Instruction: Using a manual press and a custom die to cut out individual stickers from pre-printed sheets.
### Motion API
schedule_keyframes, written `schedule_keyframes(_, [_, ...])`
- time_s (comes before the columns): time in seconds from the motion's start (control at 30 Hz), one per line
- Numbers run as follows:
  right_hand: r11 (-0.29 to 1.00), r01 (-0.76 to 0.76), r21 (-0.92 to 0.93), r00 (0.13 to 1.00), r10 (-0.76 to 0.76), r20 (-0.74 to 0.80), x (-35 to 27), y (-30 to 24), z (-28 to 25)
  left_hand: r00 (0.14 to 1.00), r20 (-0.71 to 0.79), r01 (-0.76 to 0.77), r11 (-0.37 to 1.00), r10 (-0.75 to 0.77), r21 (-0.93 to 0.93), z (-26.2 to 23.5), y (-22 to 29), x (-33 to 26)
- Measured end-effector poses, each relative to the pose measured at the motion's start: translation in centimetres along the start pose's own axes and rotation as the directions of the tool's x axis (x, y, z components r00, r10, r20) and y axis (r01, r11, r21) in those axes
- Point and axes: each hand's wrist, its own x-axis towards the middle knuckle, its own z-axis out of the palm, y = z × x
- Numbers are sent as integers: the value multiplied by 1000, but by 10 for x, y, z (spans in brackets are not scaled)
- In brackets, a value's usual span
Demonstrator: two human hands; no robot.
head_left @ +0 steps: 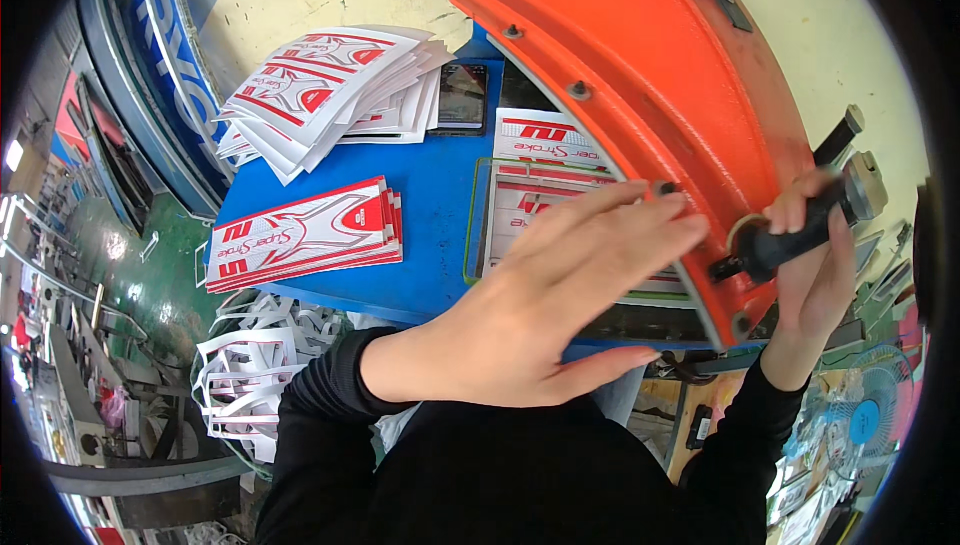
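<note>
The orange press arm (pixel 640 75) ran out past the top edge and covered most of the printed sheet (pixel 540 195) beneath it; the left hand (pixel 540 295) hid the sheet's lower part, and the phone (pixel 462 97) screen was too dim to tell

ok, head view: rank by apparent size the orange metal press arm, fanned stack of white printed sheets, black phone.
1. orange metal press arm, though nearest the camera
2. fanned stack of white printed sheets
3. black phone

Bright, even light; sharp centre, fisheye bending and dark rim.
</note>
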Motion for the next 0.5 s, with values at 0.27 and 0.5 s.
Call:
schedule_keyframes(0.27, [-238, 271, -933, 815, -459, 354, 24, -10, -35, 976, -184, -123, 992, 115, -32, -1, 10, 36])
schedule_keyframes(0.5, [-147, 53, -988, 652, -744, 146, 52, -3, -90, 957, -258, -26, 927, 131, 375, -46, 27, 25])
